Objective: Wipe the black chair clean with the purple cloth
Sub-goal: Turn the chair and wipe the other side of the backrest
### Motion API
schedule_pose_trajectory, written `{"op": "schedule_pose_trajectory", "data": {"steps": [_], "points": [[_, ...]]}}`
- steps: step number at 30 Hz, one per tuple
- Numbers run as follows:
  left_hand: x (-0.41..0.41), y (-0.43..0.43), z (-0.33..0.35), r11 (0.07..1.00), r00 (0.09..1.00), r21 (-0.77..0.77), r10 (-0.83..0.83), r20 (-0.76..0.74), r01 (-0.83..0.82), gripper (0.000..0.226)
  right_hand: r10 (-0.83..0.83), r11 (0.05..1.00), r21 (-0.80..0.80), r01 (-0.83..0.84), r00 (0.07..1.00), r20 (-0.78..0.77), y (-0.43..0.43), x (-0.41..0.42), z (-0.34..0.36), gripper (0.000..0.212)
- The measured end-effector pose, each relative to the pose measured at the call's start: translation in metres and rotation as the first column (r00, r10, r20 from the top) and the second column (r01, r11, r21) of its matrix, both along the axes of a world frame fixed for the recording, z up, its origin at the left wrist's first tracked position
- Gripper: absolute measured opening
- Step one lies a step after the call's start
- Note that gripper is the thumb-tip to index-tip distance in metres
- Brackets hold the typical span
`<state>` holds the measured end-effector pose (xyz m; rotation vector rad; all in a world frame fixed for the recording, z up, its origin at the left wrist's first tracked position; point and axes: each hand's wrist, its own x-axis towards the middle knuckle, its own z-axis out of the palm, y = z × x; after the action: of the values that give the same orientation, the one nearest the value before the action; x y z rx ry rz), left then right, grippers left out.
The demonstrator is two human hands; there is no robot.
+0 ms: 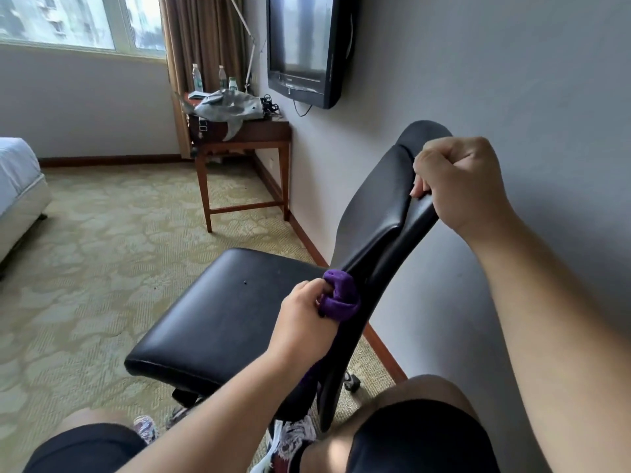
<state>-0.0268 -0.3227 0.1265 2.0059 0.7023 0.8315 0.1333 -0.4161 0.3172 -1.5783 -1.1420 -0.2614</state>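
Fingers of my left hand [304, 317] curl round the bunched purple cloth [341, 298], low on the backrest of the padded black leather chair [222, 308]; my right hand [457, 180] grips its top edge

We are in what looks like a hotel room, or at least a bedroom. At the left we see the corner of a bed [17, 186] made up in white, a patterned carpet [102, 240] runs from wall to wall, and a flat television [307, 49] is fixed to the grey wall [478, 63]. Beneath it stands a small wooden table [263, 131] carrying water bottles [197, 78], cables [268, 104] and a soft grey bundle [225, 105]. A wide window [68, 18] with a brown curtain [201, 39] fills the far end. A wooden skirting board [109, 160] lines the walls, and a black chair [232, 319] on castors stands close by.
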Motion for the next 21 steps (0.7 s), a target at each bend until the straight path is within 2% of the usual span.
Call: {"op": "schedule_pose_trajectory", "data": {"steps": [3, 5, 7, 10, 11, 13, 15, 19, 21], "points": [[0.008, -0.008, 0.036, 0.978, 0.991, -0.186, -0.076, 0.111, 0.096, 0.020, 0.014, 1.000, -0.007, -0.014, 1.000, -0.005, 0.000, 0.008, 0.000, 0.030], [0.016, -0.013, 0.070, 0.970, 0.976, -0.198, -0.099, 0.193, 0.138, 0.021, 0.022, 1.000, -0.014, -0.022, 1.000, -0.001, 0.000, 0.012, 0.000, 0.030], [0.026, -0.016, 0.104, 0.966, 0.971, -0.190, -0.141, 0.191, 0.177, 0.022, 0.035, 0.999, -0.025, -0.035, 0.999, -0.005, -0.001, 0.014, 0.000, 0.031], [0.037, -0.012, 0.129, 0.940, 0.970, -0.254, -0.196, 0.142, 0.227, 0.034, 0.033, 0.998, -0.050, -0.033, 0.999, -0.008, -0.002, 0.018, 0.001, 0.030], [0.039, -0.010, 0.129, 0.946, 0.972, -0.231, -0.205, 0.117, 0.227, 0.034, 0.028, 0.998, -0.053, -0.028, 1.000, -0.013, -0.002, 0.020, 0.002, 0.030], [0.042, -0.004, 0.120, 0.969, 0.979, -0.149, -0.185, 0.082, 0.196, 0.020, 0.021, 0.998, -0.059, -0.023, 0.999, -0.033, 0.000, 0.024, 0.003, 0.030], [0.042, 0.001, 0.103, 0.978, 0.986, -0.133, -0.156, 0.062, 0.163, 0.012, 0.001, 0.994, -0.106, -0.005, 0.999, -0.037, 0.000, 0.029, 0.005, 0.030], [0.042, 0.005, 0.073, 0.971, 0.986, -0.174, -0.166, 0.004, 0.164, 0.022, -0.023, 0.974, -0.227, 0.012, 0.999, -0.048, -0.005, 0.038, 0.007, 0.028], [0.044, 0.010, 0.066, 0.974, 0.984, -0.147, -0.177, -0.013, 0.173, 0.025, -0.035, 0.968, -0.252, 0.018, 0.997, -0.064, -0.005, 0.040, 0.009, 0.028]]}}
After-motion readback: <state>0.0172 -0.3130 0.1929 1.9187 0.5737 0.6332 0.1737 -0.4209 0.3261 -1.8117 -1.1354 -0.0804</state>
